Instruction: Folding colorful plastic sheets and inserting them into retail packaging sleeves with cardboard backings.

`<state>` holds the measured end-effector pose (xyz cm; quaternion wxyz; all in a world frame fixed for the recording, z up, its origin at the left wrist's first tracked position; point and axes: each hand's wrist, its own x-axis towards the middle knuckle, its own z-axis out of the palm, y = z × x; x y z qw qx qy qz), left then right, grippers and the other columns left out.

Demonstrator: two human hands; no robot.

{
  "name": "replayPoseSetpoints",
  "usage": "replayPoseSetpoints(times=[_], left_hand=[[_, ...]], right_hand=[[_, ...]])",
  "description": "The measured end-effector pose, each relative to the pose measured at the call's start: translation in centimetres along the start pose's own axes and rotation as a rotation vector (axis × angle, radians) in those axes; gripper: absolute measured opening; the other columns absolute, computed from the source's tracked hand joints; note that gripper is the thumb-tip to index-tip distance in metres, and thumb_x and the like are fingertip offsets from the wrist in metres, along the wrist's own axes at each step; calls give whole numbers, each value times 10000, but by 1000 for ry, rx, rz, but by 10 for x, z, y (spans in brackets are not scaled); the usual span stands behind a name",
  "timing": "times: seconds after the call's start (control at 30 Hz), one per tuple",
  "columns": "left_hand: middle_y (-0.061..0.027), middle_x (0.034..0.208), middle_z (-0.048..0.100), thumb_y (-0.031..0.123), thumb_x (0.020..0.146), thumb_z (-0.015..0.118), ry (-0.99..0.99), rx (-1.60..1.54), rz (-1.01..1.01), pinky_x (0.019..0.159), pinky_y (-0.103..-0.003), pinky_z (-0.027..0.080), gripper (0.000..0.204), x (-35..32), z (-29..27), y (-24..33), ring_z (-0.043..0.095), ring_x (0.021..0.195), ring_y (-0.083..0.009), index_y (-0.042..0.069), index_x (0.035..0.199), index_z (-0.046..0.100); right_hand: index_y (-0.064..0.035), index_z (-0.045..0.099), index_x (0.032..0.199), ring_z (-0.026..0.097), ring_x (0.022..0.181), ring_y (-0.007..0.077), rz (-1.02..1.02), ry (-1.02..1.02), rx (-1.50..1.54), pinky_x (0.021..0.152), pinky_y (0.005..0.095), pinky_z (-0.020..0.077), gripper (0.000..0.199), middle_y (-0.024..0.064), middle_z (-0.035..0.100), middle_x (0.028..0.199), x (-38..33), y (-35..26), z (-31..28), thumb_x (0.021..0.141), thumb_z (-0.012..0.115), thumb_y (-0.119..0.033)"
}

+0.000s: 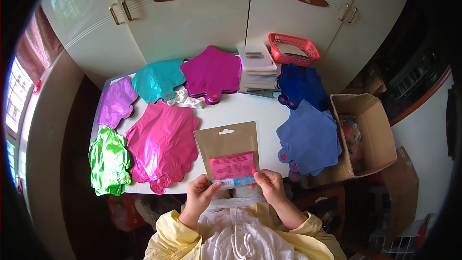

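Near the table's front edge I hold up a flat hang-hole pouch (226, 144) with a brownish see-through upper part. A pink printed panel (233, 165) shows in its middle, and a blue and white band runs along its lower edge. My left hand (199, 193) pinches the lower left corner between thumb and fingers. The lower right corner is gripped by my right hand (272, 186) in the same way. Just left of the pouch lies a stack of shiny pink foil sheets (161, 139) with scalloped edges. Slate-blue foil sheets (309, 137) lie to its right.
Green (109, 161), lilac (117, 100), teal (156, 79), purple (211, 73) and dark blue foil stacks (303, 86) line the white table (240, 110). Flat packets (260, 74) are piled beside a red basket (294, 50). An open cardboard box (378, 130) stands at the right, small packets inside.
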<state>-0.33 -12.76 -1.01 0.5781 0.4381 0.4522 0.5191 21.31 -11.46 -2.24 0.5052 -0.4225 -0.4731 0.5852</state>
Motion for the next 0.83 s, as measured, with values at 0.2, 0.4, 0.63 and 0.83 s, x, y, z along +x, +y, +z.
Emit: replayPoseSetpoints(times=[0.2,0.4,0.63,0.83], left_hand=[[51,672,560,129,937,605,10,94,20,510,-193,331,158,0,-7,-9,403,588,-9,-16,903,658],[-17,645,630,302,1008,464,-125,25,-25,504,-202,306,392,-2,0,2,373,548,-34,-22,920,666],[-12,643,587,271,993,495,-85,-37,-76,497,-186,275,323,2,-13,3,383,537,-24,-6,936,651],[-23,673,597,248,987,512,-117,-124,-80,480,-185,260,283,4,-15,1,382,528,-16,-6,994,637]], right_hand=[[6,634,825,604,612,73,21,-61,-176,536,217,479,244,30,640,689,-5,-10,-12,932,619,-213],[-31,575,850,624,577,114,94,182,-98,482,219,489,109,30,601,711,-15,-39,-47,906,625,-110],[-63,597,959,538,576,67,-185,838,73,520,192,453,141,-9,569,772,-8,-69,-228,915,635,-192],[-51,292,1370,671,848,258,206,984,88,681,239,565,642,190,616,1108,6,-46,-407,922,591,-400]])
